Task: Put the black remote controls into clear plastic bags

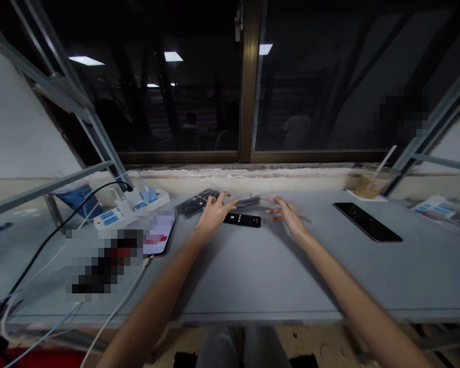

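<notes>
A black remote control lies flat on the grey table between my hands. My left hand hovers over its left end, fingers bent and spread, with nothing visible in them. Behind that hand are dark remotes in clear plastic sleeves. My right hand is to the right of the bare remote, its fingers apart and pointing left. Close to its fingertips lies a blurred, see-through plastic piece with something dark in it; whether the fingertips touch it I cannot tell.
At left are a lit phone on a white cable, power strips and a blue container. To the right lie a dark phone and a cup with a straw. Metal posts and a window stand behind.
</notes>
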### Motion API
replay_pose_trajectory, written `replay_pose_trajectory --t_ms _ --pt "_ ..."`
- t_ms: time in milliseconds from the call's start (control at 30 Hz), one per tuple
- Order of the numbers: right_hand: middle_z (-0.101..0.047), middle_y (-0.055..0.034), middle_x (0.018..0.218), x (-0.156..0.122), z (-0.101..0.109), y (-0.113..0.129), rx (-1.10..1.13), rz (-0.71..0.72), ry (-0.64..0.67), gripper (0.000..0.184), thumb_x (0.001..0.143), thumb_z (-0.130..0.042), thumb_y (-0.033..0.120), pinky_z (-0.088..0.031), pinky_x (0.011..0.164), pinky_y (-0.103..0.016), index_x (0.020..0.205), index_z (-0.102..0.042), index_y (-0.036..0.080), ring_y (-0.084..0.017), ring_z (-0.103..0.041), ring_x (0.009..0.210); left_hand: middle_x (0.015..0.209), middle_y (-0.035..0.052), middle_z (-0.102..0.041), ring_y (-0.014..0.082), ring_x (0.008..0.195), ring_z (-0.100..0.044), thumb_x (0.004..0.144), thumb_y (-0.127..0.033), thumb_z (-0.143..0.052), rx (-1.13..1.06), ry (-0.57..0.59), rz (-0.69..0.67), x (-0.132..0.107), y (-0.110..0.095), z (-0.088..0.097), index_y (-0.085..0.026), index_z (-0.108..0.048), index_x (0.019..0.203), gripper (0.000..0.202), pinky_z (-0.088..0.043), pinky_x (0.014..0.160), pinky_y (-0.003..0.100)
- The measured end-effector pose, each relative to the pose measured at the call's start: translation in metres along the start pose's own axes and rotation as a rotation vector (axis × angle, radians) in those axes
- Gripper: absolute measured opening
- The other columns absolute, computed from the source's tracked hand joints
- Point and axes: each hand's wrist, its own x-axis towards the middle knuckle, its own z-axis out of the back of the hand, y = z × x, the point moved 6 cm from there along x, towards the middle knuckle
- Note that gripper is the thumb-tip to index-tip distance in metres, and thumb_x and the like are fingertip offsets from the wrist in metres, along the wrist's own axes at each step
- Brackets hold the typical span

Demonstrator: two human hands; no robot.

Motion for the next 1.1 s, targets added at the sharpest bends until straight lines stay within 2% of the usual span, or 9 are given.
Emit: replay_pose_trajectory --t_ms 167,267,333,467,633,767,867,1000,1100 --pt "-0.061 -0.0086 0.11 -0.005 -0.003 0.0 -0.027 -0.115 0.184 0.028 0.084 -0.036 0.03 -0.047 0.047 -0.02 0.088 -0.061 0.017 -0.012 -0.063 0.066 0.117 0.0096 -0.049 0.0179 0.093 -0.052 0.09 -0.029 -0.035 -0.031 -0.029 -0.027 -0.001 -0.004 0.004 -0.029 -0.046 0.124 0.036 -0.036 0.082 0.035" --pt "-0.065 -0.0105 0.103 -0.007 -0.003 -0.006 -0.083 -0.14 0.292 0.025 0.083 -0.042 0.028 -0.046 0.046 -0.019 0.084 -0.064 0.015 -0.014 -0.064 0.067 0.121 0.0104 -0.046 0.0191 0.101 -0.05 0.089 -0.023 -0.036 -0.062 -0.045 -0.033 -0.003 -0.007 0.003 -0.029 -0.046 0.124 0.037 -0.036 0.086 0.035" --pt "-0.065 -0.0109 0.103 -0.008 -0.004 -0.009 -0.085 -0.125 0.342 0.026 0.082 -0.047 0.034 -0.047 0.045 -0.019 0.085 -0.065 0.016 -0.015 -0.064 0.07 0.123 0.011 -0.045 0.0203 0.107 -0.047 0.089 -0.021 -0.036 -0.064 -0.05 -0.043 -0.005 -0.009 0.002 -0.029 -0.044 0.126 0.039 -0.036 0.086 0.035" --pt "-0.063 -0.0106 0.107 -0.007 -0.002 -0.009 -0.092 -0.111 0.308 0.033 0.077 -0.051 0.047 -0.048 0.041 -0.022 0.09 -0.066 0.021 -0.018 -0.065 0.068 0.124 0.0108 -0.046 0.0198 0.105 -0.049 0.089 -0.025 -0.036 -0.045 -0.027 -0.058 -0.005 -0.014 0.004 -0.029 -0.043 0.126 0.038 -0.036 0.085 0.035" --pt "-0.063 -0.0107 0.108 -0.007 0.0 -0.008 -0.133 -0.147 0.313 0.038 0.077 -0.05 0.051 -0.048 0.041 -0.022 0.095 -0.065 0.021 -0.018 -0.066 0.069 0.124 0.0121 -0.046 0.02 0.105 -0.049 0.09 -0.028 -0.032 0.004 -0.008 -0.114 -0.006 -0.021 0.01 -0.029 -0.041 0.128 0.038 -0.035 0.083 0.037" --pt "-0.06 -0.0102 0.113 -0.004 0.007 -0.014 -0.107 -0.195 0.276 0.035 0.076 -0.053 0.048 -0.049 0.042 -0.022 0.096 -0.063 0.021 -0.019 -0.066 0.073 0.121 0.011 -0.047 0.0193 0.1 -0.05 0.088 -0.037 -0.033 0.005 -0.031 -0.142 -0.007 -0.025 0.01 -0.031 -0.042 0.127 0.04 -0.035 0.083 0.037" --pt "-0.059 -0.0078 0.115 -0.002 0.01 -0.016 -0.063 -0.172 0.249 0.028 0.074 -0.058 0.041 -0.051 0.047 -0.024 0.095 -0.062 0.023 -0.019 -0.065 0.079 0.119 0.01 -0.048 0.0193 0.101 -0.05 0.084 -0.047 -0.036 -0.019 -0.028 -0.167 -0.006 -0.026 0.008 -0.03 -0.041 0.127 0.046 -0.033 0.085 0.036" --pt "-0.063 -0.0082 0.106 -0.005 0.002 -0.006 -0.087 -0.06 0.305 0.022 0.075 -0.055 0.035 -0.052 0.052 -0.026 0.089 -0.065 0.021 -0.021 -0.063 0.086 0.116 0.0117 -0.05 0.0208 0.106 -0.045 0.083 -0.043 -0.045 -0.025 0.001 -0.125 -0.004 -0.015 0.01 -0.021 -0.032 0.133 0.057 -0.032 0.085 0.035" --pt "-0.066 -0.0079 0.1 -0.01 -0.007 0.004 -0.115 0.002 0.33 0.021 0.072 -0.057 0.036 -0.053 0.054 -0.027 0.082 -0.067 0.021 -0.023 -0.061 0.09 0.112 0.0084 -0.053 0.0204 0.101 -0.046 0.081 -0.034 -0.052 -0.031 0.055 -0.081 -0.003 -0.001 0.013 -0.022 -0.032 0.133 0.056 -0.031 0.083 0.033"
